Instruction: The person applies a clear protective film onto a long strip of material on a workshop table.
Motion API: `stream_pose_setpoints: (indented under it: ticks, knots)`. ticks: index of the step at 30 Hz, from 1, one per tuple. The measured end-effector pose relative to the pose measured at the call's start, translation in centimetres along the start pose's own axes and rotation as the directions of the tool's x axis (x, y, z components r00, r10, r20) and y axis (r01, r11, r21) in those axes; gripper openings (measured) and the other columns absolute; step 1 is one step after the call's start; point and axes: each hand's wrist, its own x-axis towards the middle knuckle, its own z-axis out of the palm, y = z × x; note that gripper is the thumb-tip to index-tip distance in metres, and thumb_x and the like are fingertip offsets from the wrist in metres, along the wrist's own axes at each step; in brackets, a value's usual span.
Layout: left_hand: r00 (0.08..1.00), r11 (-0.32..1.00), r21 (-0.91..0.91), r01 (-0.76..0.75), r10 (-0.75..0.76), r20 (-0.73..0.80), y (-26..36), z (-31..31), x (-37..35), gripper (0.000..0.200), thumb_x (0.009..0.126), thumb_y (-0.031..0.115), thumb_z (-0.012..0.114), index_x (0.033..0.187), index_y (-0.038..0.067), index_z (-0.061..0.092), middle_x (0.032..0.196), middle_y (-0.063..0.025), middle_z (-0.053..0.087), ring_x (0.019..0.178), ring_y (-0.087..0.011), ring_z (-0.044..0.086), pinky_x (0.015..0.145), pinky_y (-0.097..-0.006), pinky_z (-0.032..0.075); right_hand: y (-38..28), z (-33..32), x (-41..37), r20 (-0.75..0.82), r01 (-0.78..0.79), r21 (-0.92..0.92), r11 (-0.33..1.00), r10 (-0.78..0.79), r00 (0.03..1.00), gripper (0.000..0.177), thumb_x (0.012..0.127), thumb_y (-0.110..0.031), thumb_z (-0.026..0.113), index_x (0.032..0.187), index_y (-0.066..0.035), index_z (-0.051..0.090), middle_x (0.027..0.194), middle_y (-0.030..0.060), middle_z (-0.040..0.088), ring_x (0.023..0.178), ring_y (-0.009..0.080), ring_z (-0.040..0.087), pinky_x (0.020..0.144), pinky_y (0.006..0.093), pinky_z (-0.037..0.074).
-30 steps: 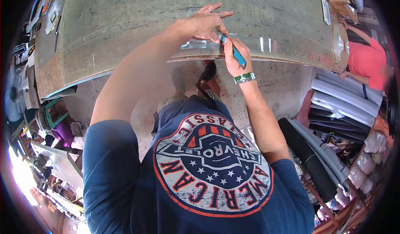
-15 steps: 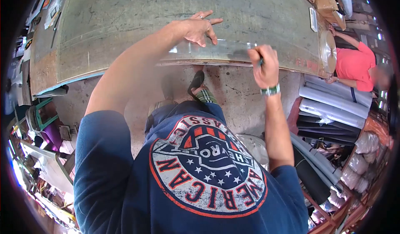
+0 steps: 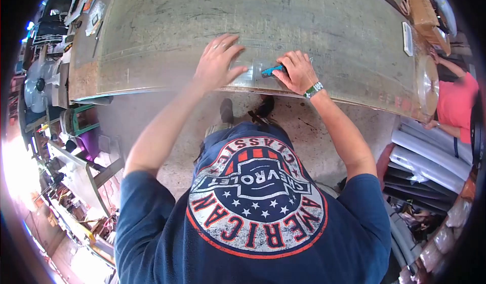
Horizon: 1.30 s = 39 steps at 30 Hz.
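Observation:
A teal-and-black utility knife (image 3: pixel 274 71) is gripped in my right hand (image 3: pixel 298 71), low over the near edge of the worktable (image 3: pixel 202 26). Its tip points left, and I cannot make out the blade. My left hand (image 3: pixel 217 64) is just left of it, fingers spread, palm down and slightly blurred. Between the hands, near the edge, lies a clear plastic strip (image 3: pixel 246 76) with shiny reflections. A green-banded watch (image 3: pixel 313 89) is on my right wrist.
At the right end, a co-worker in a red shirt (image 3: pixel 455 102) has hands at a clear roll (image 3: pixel 428 86). Wrapped rolls (image 3: pixel 428 152) are stacked below. Cardboard boxes (image 3: pixel 425 10) stand at the far right corner. A fan (image 3: pixel 40 85) is at the left.
My right hand has come left and lowered toward the strip with the knife. My left hand has drawn back leftward, its fingers now pointing away from me. The view has shifted left.

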Motion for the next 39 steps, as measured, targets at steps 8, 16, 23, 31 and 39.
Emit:
stream_pose_setpoints:
  ticks: [8, 16, 23, 31, 39]
  knots:
    - [0.977, 0.993, -0.027, 0.113, -0.116, -0.177, -0.9, 1.2, -2.9, 0.026, 0.080, 0.018, 0.081, 0.101, 0.009, 0.068, 0.139, -0.0101, 0.059, 0.135, -0.0342, 0.050, 0.107, -0.0502, 0.042, 0.8, -0.5, -0.2, -0.034, -0.008, 0.146, 0.989, 0.013, 0.999, 0.026, 0.091, -0.028, 0.069, 0.105, -0.007, 0.064, 0.103, 0.0106, 0.060, 0.096, 0.0307, 0.057, 0.083, 0.0420, 0.043]
    - [0.921, 0.849, -0.443, 0.287, -0.371, -0.114, -1.6, -1.0, -1.0, 0.014, 0.083, 0.011, 0.077, 0.093, 0.005, 0.068, 0.103, -0.0118, 0.073, 0.100, -0.0303, 0.067, 0.087, -0.0405, 0.053, -4.7, 0.5, 7.3, -0.139, -0.104, 0.455, 0.884, 0.186, 0.973, 0.047, 0.089, -0.028, 0.073, 0.123, 0.000, 0.059, 0.119, 0.0192, 0.063, 0.105, 0.0375, 0.061, 0.090, 0.0448, 0.048]
    - [0.859, 0.622, -0.639, 0.453, -0.495, 0.127, -4.1, -6.8, 2.7, 0.018, 0.087, 0.009, 0.076, 0.098, -0.001, 0.067, 0.083, -0.0049, 0.068, 0.071, -0.0092, 0.061, 0.063, -0.0264, 0.051, -8.6, 2.4, 16.6, 0.182, -0.450, 0.686, 0.571, 0.464, 0.867, 0.025, 0.095, -0.025, 0.068, 0.101, -0.001, 0.069, 0.084, 0.0151, 0.071, 0.071, 0.0276, 0.068, 0.067, 0.0360, 0.053]
    - [0.693, 0.147, -0.677, 0.721, -0.186, 0.697, -17.4, -13.6, 0.0, 0.015, 0.085, 0.011, 0.079, 0.092, 0.000, 0.071, 0.076, -0.0051, 0.068, 0.066, -0.0136, 0.065, 0.058, -0.0270, 0.052, -2.2, 1.9, 24.7, 0.134, -0.545, 0.749, 0.377, 0.719, 0.682, 0.017, 0.098, -0.018, 0.067, 0.100, -0.001, 0.070, 0.083, 0.0005, 0.070, 0.073, 0.0079, 0.063, 0.065, 0.0267, 0.051]
    - [0.658, 0.363, -0.549, 0.753, -0.374, 0.654, -31.7, -23.0, 1.7, 0.023, 0.082, 0.015, 0.082, 0.095, -0.001, 0.074, 0.082, -0.0069, 0.072, 0.067, -0.0120, 0.065, 0.059, -0.0269, 0.052, 13.6, -2.9, 24.1, -0.020, -0.644, 0.715, 0.273, 0.928, 0.371, 0.020, 0.097, -0.025, 0.070, 0.087, -0.007, 0.068, 0.073, 0.0017, 0.067, 0.063, 0.0101, 0.062, 0.056, 0.0247, 0.046]
